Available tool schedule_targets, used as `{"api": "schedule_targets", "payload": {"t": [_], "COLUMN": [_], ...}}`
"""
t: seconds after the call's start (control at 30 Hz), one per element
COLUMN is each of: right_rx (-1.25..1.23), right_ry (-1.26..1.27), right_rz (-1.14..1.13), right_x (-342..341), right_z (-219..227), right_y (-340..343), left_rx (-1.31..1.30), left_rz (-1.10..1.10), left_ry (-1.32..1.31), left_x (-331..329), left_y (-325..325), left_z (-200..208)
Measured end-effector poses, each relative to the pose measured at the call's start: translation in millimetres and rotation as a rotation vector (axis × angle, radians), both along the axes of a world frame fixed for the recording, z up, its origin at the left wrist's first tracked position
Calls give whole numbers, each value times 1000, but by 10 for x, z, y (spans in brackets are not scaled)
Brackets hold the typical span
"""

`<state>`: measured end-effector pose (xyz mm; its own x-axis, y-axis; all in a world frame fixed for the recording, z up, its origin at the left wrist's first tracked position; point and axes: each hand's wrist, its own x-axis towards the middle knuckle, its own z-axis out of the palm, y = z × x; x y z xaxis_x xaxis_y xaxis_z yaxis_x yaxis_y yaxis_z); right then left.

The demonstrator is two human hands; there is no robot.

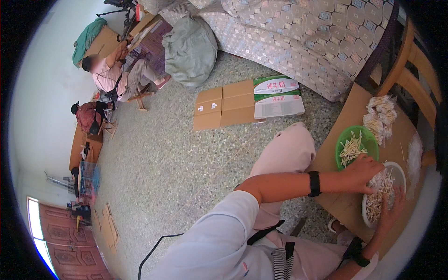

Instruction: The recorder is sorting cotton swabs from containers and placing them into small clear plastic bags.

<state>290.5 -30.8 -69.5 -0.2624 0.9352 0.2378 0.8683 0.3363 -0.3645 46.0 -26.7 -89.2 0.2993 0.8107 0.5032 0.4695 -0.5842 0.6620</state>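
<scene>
A white bowl (403, 173) holds many loose cotton swabs (374, 205) at the right, on a cardboard-topped surface. My left hand (360, 175) reaches over the bowl's near-left rim, its fingers curled round some of the swabs. From the lower side my right hand (393, 210) comes in, fingers bent against the same bunch. Between the two hands the swabs' white tips show, and the fingertips are partly hidden. Just beyond my left hand stands a green bowl (342, 140) with more swabs. Bagged swabs (380, 116) lie beside it.
Crumpled clear plastic (414, 161) lies right of the white bowl. A wooden chair (405, 70) stands at the far right. Flattened cartons (228, 106) and a grey-green sack (191, 49) are on the floor, before a patterned cover (303, 37). Two people (109, 77) sit at the far left.
</scene>
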Motion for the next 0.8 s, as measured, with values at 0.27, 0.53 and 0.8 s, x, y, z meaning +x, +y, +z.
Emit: {"api": "schedule_targets", "payload": {"t": [0.27, 0.53, 0.8], "right_rx": [-166, -208, -143], "right_ry": [-38, 113, 100], "right_rz": [-22, -3, -200], "right_x": [32, -98, 63], "right_z": [-343, -298, -282], "right_y": [3, 34, 10], "left_rx": [82, 74, 133], "left_rz": [-53, 35, -4], "left_ry": [48, 109, 193], "left_x": [15, -29, -62], "left_y": [54, 93, 171], "left_z": [-54, 62, 74]}}
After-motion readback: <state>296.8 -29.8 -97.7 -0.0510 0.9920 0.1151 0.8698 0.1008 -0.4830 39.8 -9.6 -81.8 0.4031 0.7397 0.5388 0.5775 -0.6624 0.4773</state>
